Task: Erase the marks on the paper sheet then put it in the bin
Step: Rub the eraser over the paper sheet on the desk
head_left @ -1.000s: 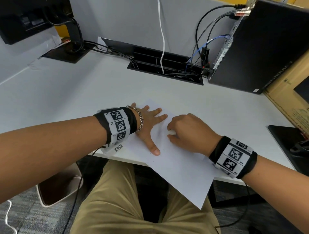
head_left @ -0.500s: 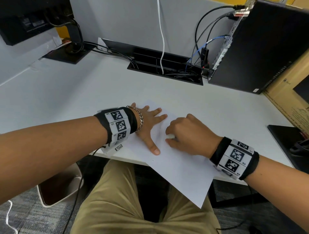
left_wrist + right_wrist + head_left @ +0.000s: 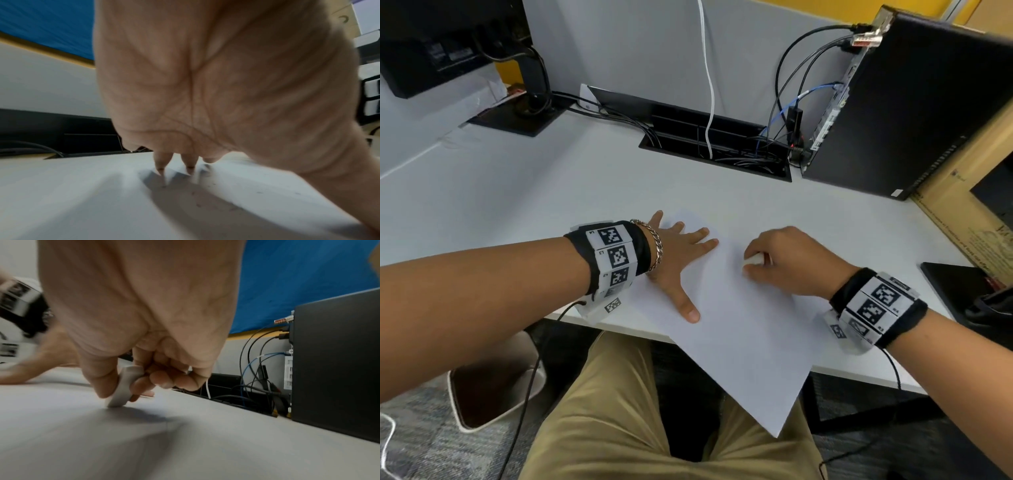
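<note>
My right hand (image 3: 787, 262) pinches a small white eraser (image 3: 753, 259) between thumb and curled fingers, its lower end pressed on the paper sheet (image 3: 732, 329). In the right wrist view the eraser (image 3: 125, 384) stands tilted, its bottom corner touching the sheet. My left hand (image 3: 674, 253) lies flat beside it, fingers straight and spread, palm down on the sheet's left part, the thumb pointing toward me. The sheet lies skewed on the white worktop (image 3: 551, 192), its near corner hanging past the edge over my lap. Small dark crumbs (image 3: 205, 203) are scattered on the paper near my left fingers. A bin (image 3: 493, 394) stands on the floor to my left, below the worktop. A black computer tower (image 3: 914, 113) stands far right.
</note>
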Available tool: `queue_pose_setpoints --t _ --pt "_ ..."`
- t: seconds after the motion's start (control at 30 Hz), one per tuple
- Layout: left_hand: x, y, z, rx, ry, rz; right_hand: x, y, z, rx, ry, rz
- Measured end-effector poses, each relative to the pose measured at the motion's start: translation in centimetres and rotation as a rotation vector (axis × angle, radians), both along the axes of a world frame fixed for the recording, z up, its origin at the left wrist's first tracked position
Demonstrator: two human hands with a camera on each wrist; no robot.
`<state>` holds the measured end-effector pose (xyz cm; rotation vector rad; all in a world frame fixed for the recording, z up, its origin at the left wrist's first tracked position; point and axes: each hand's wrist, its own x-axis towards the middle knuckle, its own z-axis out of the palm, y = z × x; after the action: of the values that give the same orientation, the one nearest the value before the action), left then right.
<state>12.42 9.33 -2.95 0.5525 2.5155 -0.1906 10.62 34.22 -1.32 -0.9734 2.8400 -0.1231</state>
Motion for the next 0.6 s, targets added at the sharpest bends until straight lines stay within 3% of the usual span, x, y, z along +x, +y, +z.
queue_pose_setpoints --t 0.13,0.4,0.6 --pt "-0.2 -1.1 0.6 -0.009 0.023 -0.079 2.1 1.1 -0.9 -0.026 -0.099 0.061" --pt "-0.7 -3.9 1.6 -0.023 -0.085 -0.006 7.6 0.5 -1.0 -0.071 -0.115 0.160" --pt "1.1 -1.3 0.8 0.064 -0.118 -0.044 5.3 -0.3 0.2 -0.064 -0.078 0.099"
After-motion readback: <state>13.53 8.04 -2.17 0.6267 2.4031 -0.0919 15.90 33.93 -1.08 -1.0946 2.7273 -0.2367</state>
